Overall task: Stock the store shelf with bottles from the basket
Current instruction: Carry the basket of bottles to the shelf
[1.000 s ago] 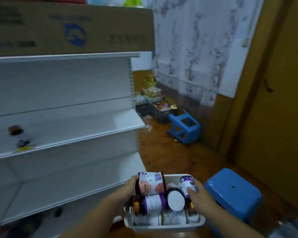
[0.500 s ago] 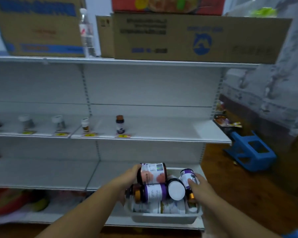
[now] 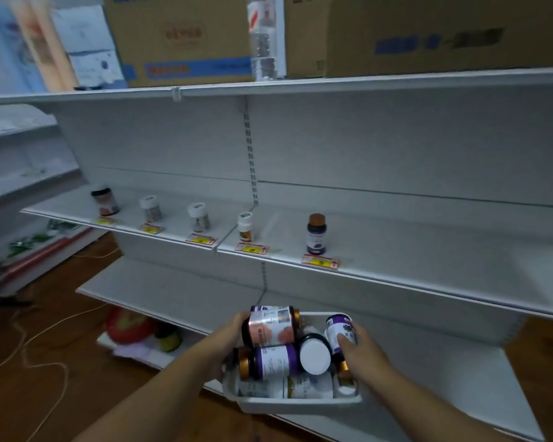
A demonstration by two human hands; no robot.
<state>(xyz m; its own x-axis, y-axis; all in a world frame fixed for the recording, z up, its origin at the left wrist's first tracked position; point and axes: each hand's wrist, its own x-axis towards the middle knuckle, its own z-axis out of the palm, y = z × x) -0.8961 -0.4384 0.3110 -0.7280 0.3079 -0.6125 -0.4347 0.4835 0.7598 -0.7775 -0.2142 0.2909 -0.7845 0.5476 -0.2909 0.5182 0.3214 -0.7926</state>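
1. Basket (image 3: 296, 406): white plastic, rectangular, rounded rim, carried low in front of the shelving. Both hands are on it, nothing under it that I can see.
2. Load: a heap of bottles lying on their sides. Top one is the peach-label bottle (image 3: 270, 327), dark body, glossy wrap. Below it the purple-label bottle (image 3: 273, 362) with a gold cap. A white round lid (image 3: 315, 357) faces the camera. More sit underneath, count not readable.
3. Left hand (image 3: 233, 333): grip wraps the basket's left side, fingers also against the peach-label bottle. Closed on the basket by the look of it.
4. Right hand (image 3: 363, 352): on the right rim, thumb pressed on a second purple bottle (image 3: 339, 333). Cannot tell whether that grip holds the rim or the bottle.
5. Middle shelf (image 3: 428, 250): white painted metal, smooth. Five small bottles stand upright in a spaced row, each behind a yellow-red price tag (image 3: 320, 261). Nearest is the dark bottle (image 3: 316, 234) with a brown cap; three white-capped ones and a dark jar lie further left.
6. Progress, my read: early. One bottle per slot, basket nearly full, the shelf's right span is bare.
7. Top shelf carries cardboard boxes (image 3: 186, 36). Wooden floor, loose cord at left.
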